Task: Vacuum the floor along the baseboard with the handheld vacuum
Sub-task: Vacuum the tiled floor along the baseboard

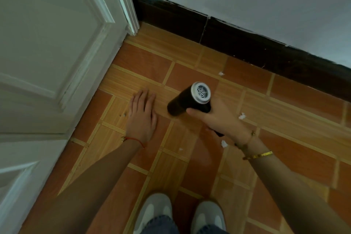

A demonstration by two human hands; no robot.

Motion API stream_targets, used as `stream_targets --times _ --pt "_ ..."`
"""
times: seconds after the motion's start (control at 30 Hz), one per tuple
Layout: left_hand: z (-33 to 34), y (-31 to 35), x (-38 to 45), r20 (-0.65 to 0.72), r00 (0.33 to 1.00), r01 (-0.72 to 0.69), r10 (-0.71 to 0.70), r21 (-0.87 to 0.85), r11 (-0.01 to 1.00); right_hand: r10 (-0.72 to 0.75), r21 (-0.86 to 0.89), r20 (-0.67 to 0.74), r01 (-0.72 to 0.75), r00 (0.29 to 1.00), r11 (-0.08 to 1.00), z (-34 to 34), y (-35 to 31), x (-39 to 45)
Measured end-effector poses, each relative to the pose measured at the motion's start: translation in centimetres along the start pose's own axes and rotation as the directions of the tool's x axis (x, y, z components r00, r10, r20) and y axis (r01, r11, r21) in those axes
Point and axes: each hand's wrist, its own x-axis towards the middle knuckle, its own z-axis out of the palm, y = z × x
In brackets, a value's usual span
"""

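Note:
My right hand (222,121) grips the handle of a black handheld vacuum (187,100). Its barrel lies tilted above the tiled floor (144,61), and its silver vented end cap (201,92) faces up towards me; its nozzle end points down and left. My left hand (141,114) rests flat on the floor with fingers spread, just left of the vacuum and holding nothing. A dark baseboard (237,43) runs along the foot of the white wall behind. Small white scraps lie on the tiles: one near the baseboard (220,73), others beside my right hand (242,116) and wrist (224,144).
A white panelled door (47,62) and its frame (131,17) fill the left side, meeting the baseboard in the corner. My two feet in grey-white shoes (178,213) stand at the bottom edge. A tiny scrap (180,149) lies between my arms.

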Motion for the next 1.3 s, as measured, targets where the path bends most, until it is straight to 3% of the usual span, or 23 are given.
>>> stream_targets --times 0.3,0.5,0.63,0.83,0.97,1.03,1.17,1.3 --pt "0.1 0.2 0.2 0.027 1.0 -0.013 0.012 0.063 0.998 -0.117 -0.271 -0.166 0.069 0.979 0.96 1.6 0.9 -3.1" --pt "-0.2 0.5 -0.6 0.051 0.998 -0.025 0.021 0.066 0.998 -0.03 -0.187 0.138 0.056 0.99 0.981 1.4 1.2 -6.0" --pt "-0.1 1.3 -0.9 0.074 0.994 -0.087 0.083 0.051 0.995 -0.003 -0.195 0.161 0.035 0.987 0.98 1.1 1.9 -7.4" --pt "0.1 3.6 0.1 0.106 0.989 -0.102 0.1 0.015 0.995 -0.038 -0.26 -0.025 0.03 0.999 0.965 0.8 2.6 -8.1" --pt "0.3 4.5 0.7 0.097 0.99 -0.11 0.107 0.026 0.994 0.003 -0.252 -0.015 -0.006 1.0 0.968 0.1 3.6 -8.2" --pt "0.5 4.9 1.2 0.089 0.991 -0.1 0.097 0.029 0.995 0.011 -0.185 -0.137 -0.036 0.991 0.982 -0.1 4.3 -8.0" --pt "1.1 5.5 2.5 0.106 0.989 -0.103 0.1 0.025 0.994 0.005 -0.17 -0.434 -0.088 0.901 0.981 -0.5 5.9 -6.7" --pt "2.0 6.7 3.6 0.131 0.988 -0.086 0.084 0.01 0.996 0.012 -0.112 -0.574 -0.092 0.819 0.989 -1.8 6.7 -4.5"
